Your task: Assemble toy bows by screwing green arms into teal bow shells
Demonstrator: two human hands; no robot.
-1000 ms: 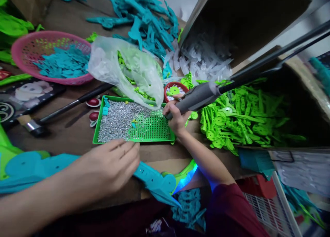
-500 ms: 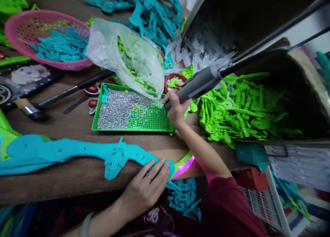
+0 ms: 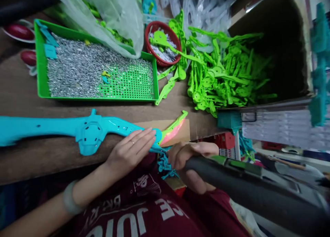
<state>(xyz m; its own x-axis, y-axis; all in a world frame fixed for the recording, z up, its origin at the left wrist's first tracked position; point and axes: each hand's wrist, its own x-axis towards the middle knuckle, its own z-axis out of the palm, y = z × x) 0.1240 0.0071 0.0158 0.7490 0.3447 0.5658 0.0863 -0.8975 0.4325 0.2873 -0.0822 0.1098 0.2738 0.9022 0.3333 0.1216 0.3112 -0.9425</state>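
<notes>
On my feed the blue piece (image 3: 90,135) lies along the table (image 3: 46,161), green tip (image 3: 173,127) apparently joined; screws driven so far, can't tell (loads left in the tray (image 3: 123,82)). My left hand (image 3: 132,147) presses flat, fingers together; my right hand (image 3: 192,161) wraps the driver (image 3: 244,187).

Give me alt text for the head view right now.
The left hand lies flat on a long turquoise plastic part while the right hand grips a dark cylindrical tool near it. Beyond sit a green tray of small metal pieces and heaped lime-green parts.
</notes>
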